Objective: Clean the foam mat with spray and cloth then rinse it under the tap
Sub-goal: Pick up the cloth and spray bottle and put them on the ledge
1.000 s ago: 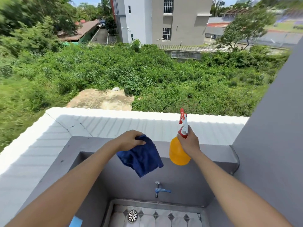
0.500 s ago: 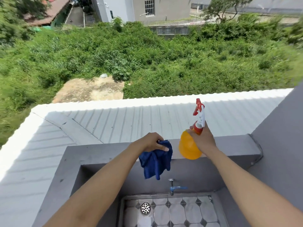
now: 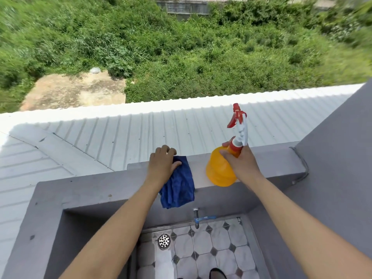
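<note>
My left hand (image 3: 162, 165) grips a dark blue cloth (image 3: 178, 187) on top of the grey parapet ledge (image 3: 269, 160); most of the cloth drapes down the wall's inner face. My right hand (image 3: 240, 164) holds an orange spray bottle (image 3: 219, 171) by its neck, under the red and white trigger head. The bottle's base is at the ledge top; I cannot tell whether it touches. A blue-handled tap (image 3: 198, 218) sticks out of the wall below the cloth. No foam mat is in view.
Below the tap lies a tiled floor (image 3: 211, 248) with a round metal drain (image 3: 164, 241). A grey wall (image 3: 338, 148) rises on the right. Beyond the ledge a white corrugated roof (image 3: 141, 133) slopes away, with green brush far below. A dark shoe tip (image 3: 217, 274) shows at the bottom.
Both hands have moved forward and down to the ledge top with the cloth and the bottle. The cloth hung free before and now drapes over the ledge. The view has tilted downward.
</note>
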`<state>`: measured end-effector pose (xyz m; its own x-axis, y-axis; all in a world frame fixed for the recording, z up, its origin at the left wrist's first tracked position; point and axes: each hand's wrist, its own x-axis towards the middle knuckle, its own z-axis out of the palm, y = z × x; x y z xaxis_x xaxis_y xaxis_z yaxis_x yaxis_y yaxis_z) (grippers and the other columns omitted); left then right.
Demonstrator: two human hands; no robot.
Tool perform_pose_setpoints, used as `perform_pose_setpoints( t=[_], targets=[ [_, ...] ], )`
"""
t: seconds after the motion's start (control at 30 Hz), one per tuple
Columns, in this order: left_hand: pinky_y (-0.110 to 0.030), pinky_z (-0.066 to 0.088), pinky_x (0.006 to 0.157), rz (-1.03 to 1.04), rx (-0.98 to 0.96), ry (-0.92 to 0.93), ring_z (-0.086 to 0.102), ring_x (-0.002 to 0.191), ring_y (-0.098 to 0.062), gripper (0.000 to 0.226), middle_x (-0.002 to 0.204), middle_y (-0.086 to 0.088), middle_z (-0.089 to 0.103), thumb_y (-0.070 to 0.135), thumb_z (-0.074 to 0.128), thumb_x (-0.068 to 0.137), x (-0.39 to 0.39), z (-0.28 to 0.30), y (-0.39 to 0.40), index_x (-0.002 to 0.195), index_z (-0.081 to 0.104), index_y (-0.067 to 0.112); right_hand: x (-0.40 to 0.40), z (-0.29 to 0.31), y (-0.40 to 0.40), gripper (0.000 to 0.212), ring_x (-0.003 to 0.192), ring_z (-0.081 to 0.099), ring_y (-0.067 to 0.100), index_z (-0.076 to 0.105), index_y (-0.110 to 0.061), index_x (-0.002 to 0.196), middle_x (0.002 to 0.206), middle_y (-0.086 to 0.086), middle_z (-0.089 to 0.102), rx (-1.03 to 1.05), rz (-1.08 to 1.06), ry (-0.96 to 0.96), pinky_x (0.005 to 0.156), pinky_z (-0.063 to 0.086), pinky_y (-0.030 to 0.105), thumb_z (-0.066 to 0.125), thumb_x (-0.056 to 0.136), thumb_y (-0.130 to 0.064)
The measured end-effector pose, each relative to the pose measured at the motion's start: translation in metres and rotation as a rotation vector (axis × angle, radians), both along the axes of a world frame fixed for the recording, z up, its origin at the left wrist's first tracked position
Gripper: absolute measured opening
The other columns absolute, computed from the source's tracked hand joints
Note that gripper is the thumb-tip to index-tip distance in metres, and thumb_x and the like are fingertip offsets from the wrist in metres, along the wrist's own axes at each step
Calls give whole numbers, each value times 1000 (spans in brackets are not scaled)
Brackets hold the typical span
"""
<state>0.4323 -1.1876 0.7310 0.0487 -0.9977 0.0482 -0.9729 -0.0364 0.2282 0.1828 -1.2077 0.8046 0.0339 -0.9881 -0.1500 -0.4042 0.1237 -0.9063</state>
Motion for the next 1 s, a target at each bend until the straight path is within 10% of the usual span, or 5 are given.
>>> perform_pose_setpoints(
  t=[0.2, 0.37, 0.53, 0.8, 1.0],
  targets=[
    [-39, 48, 77, 548, 24, 418, 53, 93, -26, 43, 98, -7, 51, 52, 52, 90, 6, -16, 59, 99, 55, 10, 1, 1, 2, 29, 93, 56, -4, 57, -19, 117, 101, -16, 63, -12, -13, -19, 77, 41, 25, 66, 90, -24],
    [-29, 40, 85, 549, 66, 566, 49, 108, -24, 23, 119, -16, 51, 30, 50, 95, 8, -13, 44, 85, 58, 11, 1, -1, 2, 26, 97, 59, 5, 58, -19, 114, 103, -8, 64, -16, -5, -27, 84, 41, 28, 66, 90, -24],
    [-24, 34, 56, 503, 84, 948, 49, 72, -14, 24, 80, 0, 54, 25, 36, 100, 9, 9, 46, 85, 48, 11, 2, 0, 4, 26, 98, 60, 11, 57, -19, 115, 103, -5, 64, -22, -1, -48, 80, 42, 26, 65, 91, -23],
    [-48, 38, 101, 372, -158, 146, 46, 122, -35, 40, 144, -18, 42, 14, 49, 96, -5, -16, 44, 135, 48, 7, 1, -2, 2, 28, 89, 53, -5, 55, -17, 118, 97, -15, 59, -27, -9, -36, 70, 38, 13, 64, 92, -23],
    [-57, 4, 114, 64, 147, -35, 17, 145, -36, 76, 158, -7, 22, 66, 12, 89, -26, -47, 48, 151, 26, 25, 1, -6, 2, 28, 90, 53, -6, 55, -18, 118, 98, -17, 59, -41, -23, -12, 71, 38, 12, 64, 92, -24]
  ],
)
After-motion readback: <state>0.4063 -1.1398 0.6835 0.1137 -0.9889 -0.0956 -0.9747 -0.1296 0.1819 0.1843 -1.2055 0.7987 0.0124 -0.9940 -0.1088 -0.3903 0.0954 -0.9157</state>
